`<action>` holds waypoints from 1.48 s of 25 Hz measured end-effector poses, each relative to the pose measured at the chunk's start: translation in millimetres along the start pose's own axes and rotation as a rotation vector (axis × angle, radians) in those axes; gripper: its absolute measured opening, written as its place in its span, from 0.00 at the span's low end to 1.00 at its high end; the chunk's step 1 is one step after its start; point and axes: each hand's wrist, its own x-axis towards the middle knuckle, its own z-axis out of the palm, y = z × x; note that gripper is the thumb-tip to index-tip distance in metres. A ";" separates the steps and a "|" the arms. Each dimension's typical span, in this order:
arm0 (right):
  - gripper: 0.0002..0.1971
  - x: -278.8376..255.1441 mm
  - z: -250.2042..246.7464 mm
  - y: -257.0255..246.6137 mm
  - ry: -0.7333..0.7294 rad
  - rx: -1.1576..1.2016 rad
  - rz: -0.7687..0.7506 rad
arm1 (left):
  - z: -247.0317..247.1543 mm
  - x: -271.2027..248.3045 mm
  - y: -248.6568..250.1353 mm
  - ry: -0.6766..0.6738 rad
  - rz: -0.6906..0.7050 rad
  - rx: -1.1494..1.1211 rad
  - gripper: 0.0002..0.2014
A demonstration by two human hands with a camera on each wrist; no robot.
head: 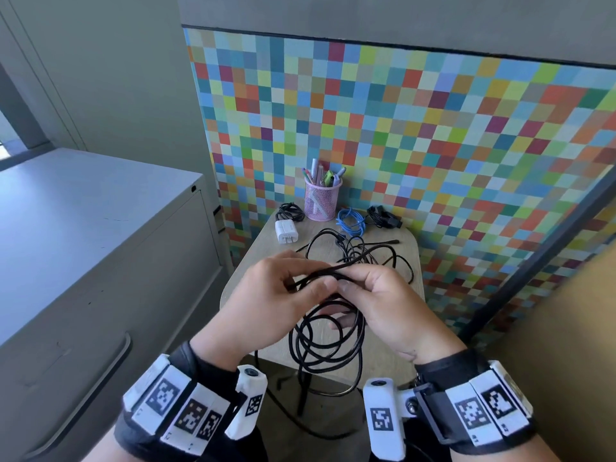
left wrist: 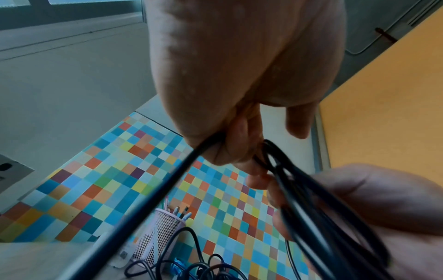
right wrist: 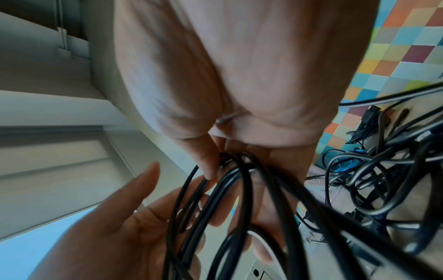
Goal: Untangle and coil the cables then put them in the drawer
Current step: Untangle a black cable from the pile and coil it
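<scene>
A long black cable (head: 333, 269) is held above a small wooden table (head: 273, 245), part of it gathered into loops that hang below my hands. My left hand (head: 310, 288) pinches one strand (left wrist: 167, 185) between thumb and fingers. Close beside it, my right hand (head: 353, 288) grips the top of the loops (right wrist: 244, 189) with curled fingers. The cable's far length lies tangled (head: 360, 251) on the table behind my hands. A grey cabinet with a closed drawer (head: 100, 261) stands to the left.
At the back of the table are a pink mesh pen cup (head: 321, 200), a white charger (head: 285, 231), a blue coiled cable (head: 350, 221) and two black bundles (head: 290, 211) (head: 383, 216). A checkered panel (head: 433, 145) rises behind the table. Cable loops hang past the table's front edge.
</scene>
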 end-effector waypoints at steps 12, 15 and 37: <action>0.21 -5.8 -14.8 -0.5 -0.021 0.160 0.069 | -2.9 5.4 -8.0 0.136 -0.179 -0.247 0.10; 0.11 -3.4 -8.2 7.0 0.022 0.092 0.022 | 2.2 4.5 -5.8 0.121 -0.161 -0.172 0.10; 0.17 -12.0 -50.4 -33.4 0.564 0.418 -0.367 | -15.5 7.3 -16.7 0.083 -0.011 0.175 0.09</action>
